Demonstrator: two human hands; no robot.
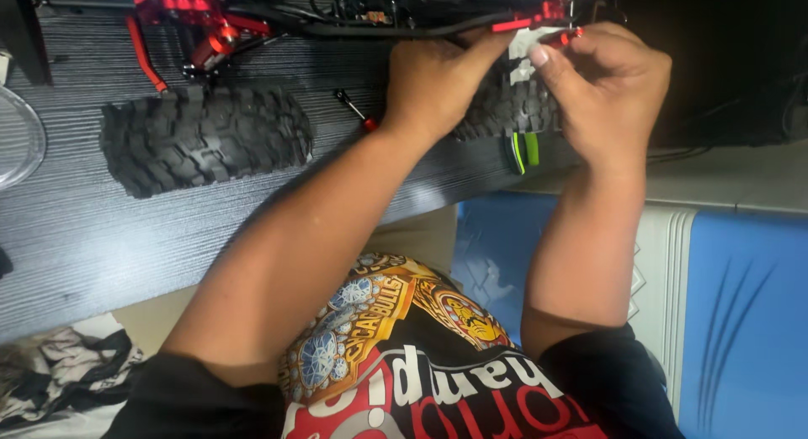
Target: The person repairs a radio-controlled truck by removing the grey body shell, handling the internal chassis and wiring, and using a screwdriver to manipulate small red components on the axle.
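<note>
Red anodised metal marks the chassis point(194, 10) of the model crawler truck lying across the dark wood-grain table point(76, 228), and it is the same red on the small part point(562, 38) you pinch at about one o'clock in the view. Your right hand point(610, 90) has thumb and forefinger clenched on that red part, close up against the truck's frame, probably so that it stays aligned with its mount. Your left hand point(433, 81) sits just beside it, at twelve o'clock, fingers pressed on the black frame rail point(396, 31), which likely steadies the truck against the push of the other hand; whether it truly clasps the rail or only bears on it, you cannot tell from here.

Below both hands the near knobby tyre point(505, 106) peeks out, mostly hidden. A second knobby tyre point(206, 136) rests flat on the table at ten o'clock. Between them a small red-handled tool point(355, 109) lies within easy reach of your left wrist. A green-striped object point(522, 151) hangs at the table edge.
</note>
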